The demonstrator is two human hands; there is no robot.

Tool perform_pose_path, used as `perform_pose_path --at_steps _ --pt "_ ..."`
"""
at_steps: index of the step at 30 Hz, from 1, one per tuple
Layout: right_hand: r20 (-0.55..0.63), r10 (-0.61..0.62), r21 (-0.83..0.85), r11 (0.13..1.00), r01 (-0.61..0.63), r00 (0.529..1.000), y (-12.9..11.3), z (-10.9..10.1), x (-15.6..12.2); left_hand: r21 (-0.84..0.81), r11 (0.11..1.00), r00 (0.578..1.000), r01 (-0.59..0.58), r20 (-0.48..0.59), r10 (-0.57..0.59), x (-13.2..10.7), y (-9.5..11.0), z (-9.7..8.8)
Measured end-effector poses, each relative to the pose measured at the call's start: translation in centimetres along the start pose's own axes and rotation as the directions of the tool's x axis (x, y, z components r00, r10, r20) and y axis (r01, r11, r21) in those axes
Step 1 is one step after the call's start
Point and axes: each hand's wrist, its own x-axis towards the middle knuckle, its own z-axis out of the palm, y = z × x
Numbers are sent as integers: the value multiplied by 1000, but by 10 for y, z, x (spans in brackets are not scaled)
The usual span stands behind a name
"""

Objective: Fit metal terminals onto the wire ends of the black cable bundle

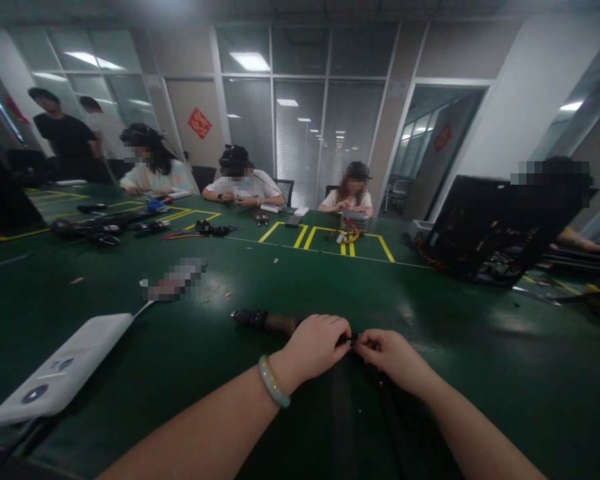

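Okay, so a black-and-brown cylindrical tool point(277, 323) with a narrow tip is laid on the glossy green tabletop point(180, 360), well right of a white, rounded plastic slab point(67, 367). Its rear end is gripped by the left hand point(313, 350), fingers curled over it. Even farther right of the slab, a tiny dark piece point(356, 338) is pinched between the right hand's point(393, 360) thumb and fingertips; what it is can't be told. Just beyond the slab, a pixelated slim thing point(175, 280) is linked to it by a white cable point(144, 308).

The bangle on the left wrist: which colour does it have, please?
Pale green, partly yellowish; the bangle shows best in the head view.
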Motion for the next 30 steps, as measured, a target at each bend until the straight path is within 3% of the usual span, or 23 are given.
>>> perform_pose_path --at_steps 6,13,30 --pt "-28 -20 -4 1000 20 999 -1 0 -2 -32 999 1000 -26 2 26 1 1 0" --pt "-54 -46 -35 998 44 997 -1 0 -2 8 999 997 -38 -67 39 0 0 0" --pt "-62 -23 -20 1000 22 998 -2 0 -3 -6 999 998 -34 -47 34 1 2 0"
